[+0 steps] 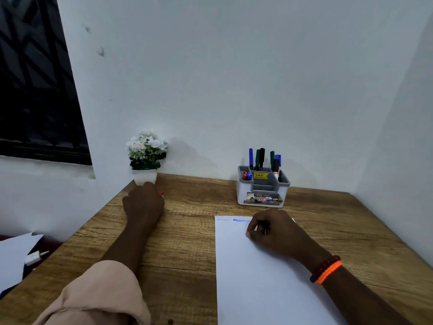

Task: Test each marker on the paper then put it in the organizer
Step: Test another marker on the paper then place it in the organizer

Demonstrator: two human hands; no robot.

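Grainy matt wooden table, smooth white paper, glossy grey-white plastic organizer

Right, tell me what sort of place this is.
Probably a small home or study desk set in a room corner: a wooden table against plain white walls, a pen organizer full of markers, a sheet of paper, and a potted white flower plant beside a dark window.

One sheet of paper lies on the worktop, with one organizer and one potted plant. Six markers stand upright in the organizer. Two bracelets circle one wrist.
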